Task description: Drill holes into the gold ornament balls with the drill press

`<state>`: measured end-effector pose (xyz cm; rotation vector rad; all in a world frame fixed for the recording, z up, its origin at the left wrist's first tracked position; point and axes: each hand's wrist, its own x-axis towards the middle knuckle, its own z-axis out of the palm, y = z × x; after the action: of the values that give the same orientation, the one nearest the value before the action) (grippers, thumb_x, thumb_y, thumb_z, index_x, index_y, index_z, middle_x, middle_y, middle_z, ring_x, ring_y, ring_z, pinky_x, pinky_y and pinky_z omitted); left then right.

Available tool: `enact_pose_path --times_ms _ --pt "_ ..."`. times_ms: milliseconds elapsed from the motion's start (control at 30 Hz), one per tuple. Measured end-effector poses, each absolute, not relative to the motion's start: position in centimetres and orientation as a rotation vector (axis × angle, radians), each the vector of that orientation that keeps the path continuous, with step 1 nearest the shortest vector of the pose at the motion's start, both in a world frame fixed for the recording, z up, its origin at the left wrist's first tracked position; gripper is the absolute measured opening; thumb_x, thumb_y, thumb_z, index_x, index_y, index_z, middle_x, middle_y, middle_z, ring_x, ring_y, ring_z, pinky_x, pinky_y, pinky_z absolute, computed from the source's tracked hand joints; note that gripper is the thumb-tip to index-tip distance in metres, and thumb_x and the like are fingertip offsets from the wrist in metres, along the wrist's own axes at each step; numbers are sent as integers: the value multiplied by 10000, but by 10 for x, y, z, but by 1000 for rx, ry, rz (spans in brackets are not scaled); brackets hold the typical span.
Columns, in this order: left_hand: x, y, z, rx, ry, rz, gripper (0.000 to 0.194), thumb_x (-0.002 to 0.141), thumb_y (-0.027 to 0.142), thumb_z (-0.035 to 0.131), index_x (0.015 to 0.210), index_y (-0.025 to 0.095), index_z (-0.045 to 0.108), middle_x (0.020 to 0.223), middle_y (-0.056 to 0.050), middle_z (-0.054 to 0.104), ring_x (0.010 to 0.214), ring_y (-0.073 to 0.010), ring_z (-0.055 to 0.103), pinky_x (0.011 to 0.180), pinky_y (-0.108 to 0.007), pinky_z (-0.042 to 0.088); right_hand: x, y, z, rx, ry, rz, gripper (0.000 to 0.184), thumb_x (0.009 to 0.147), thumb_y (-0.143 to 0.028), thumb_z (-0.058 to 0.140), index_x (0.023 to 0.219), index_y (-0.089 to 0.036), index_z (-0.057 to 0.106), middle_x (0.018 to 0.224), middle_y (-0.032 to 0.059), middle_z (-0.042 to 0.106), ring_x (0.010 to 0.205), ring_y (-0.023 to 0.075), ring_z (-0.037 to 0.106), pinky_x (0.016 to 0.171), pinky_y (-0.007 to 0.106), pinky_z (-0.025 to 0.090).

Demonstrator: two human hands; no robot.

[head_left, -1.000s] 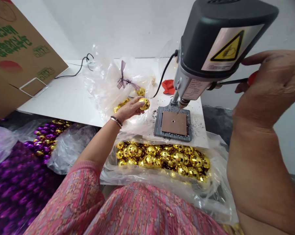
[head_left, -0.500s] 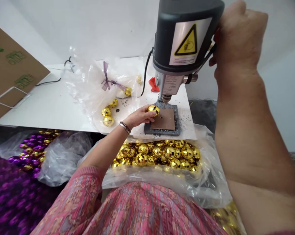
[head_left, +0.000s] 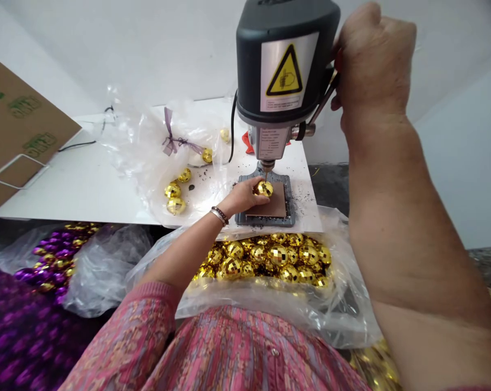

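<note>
My left hand (head_left: 243, 196) is closed round a gold mirror ball (head_left: 264, 188), holding it on the brown plate (head_left: 275, 206) of a small bench drill (head_left: 285, 70), right under the drill bit (head_left: 265, 172). My right hand (head_left: 373, 60) is a fist wrapped round the drill's feed lever (head_left: 322, 103) at the machine's right side. Three loose gold balls (head_left: 175, 191) lie on clear plastic left of the drill base.
An open plastic bag full of gold balls (head_left: 276, 258) sits between me and the white table (head_left: 86, 179). Purple and gold balls in bags (head_left: 45, 266) fill the lower left. A cardboard box (head_left: 17, 125) stands at far left. Black cable and red cloth lie behind the drill.
My left hand carried the gold ball from the plastic bag rightward onto the drill plate under the bit. My right hand closed on the lever.
</note>
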<state>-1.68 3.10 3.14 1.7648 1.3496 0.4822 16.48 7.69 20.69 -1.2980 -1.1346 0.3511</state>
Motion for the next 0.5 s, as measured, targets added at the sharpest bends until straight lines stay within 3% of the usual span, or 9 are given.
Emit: enact_pose_path --times_ms 333,500 --pt "-12 28 19 1670 1296 545 664 696 222 825 1323 120 632 1080 -84 738 985 -234 672 953 -358 517 159 32 198 -1311 -1193 210 322 903 -74 467 611 -112 598 511 -39 440 539 53 428 599 229 344" --pt "-13 29 14 1633 1248 589 637 683 227 835 1285 135 647 1061 -73 739 973 -225 673 954 -351 515 165 -12 160 -1185 -1395 55 265 845 -143 470 847 -107 733 591 -31 533 512 45 382 595 223 360"
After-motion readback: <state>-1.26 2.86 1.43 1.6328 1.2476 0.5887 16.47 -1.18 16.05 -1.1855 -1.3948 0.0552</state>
